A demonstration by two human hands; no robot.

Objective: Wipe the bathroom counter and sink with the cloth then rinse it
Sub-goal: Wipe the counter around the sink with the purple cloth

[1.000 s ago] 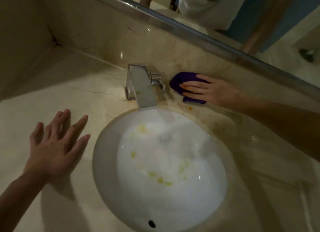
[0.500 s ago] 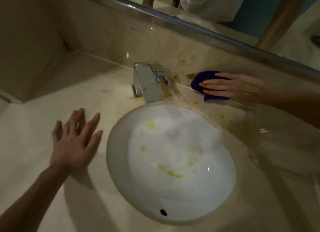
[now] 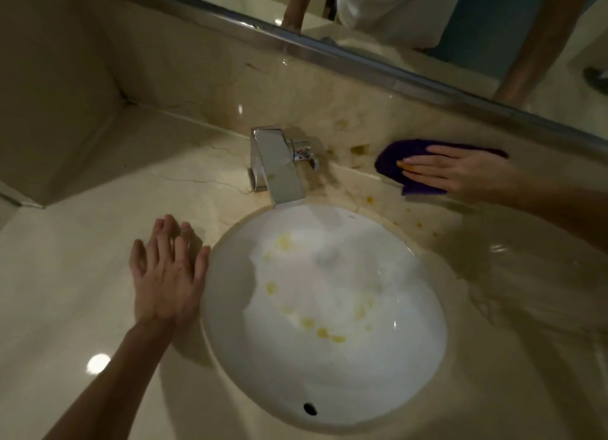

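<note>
Your right hand presses flat on the purple cloth at the back of the marble counter, right of the chrome faucet. Your left hand rests open beside the yellow-spotted white sink.

The counter left of the sink lies open up to the side wall; the tap stands at the back rim; the right hand on the cloth fills the strip under the mirror; the left hand lies flat beside the basin.
</note>
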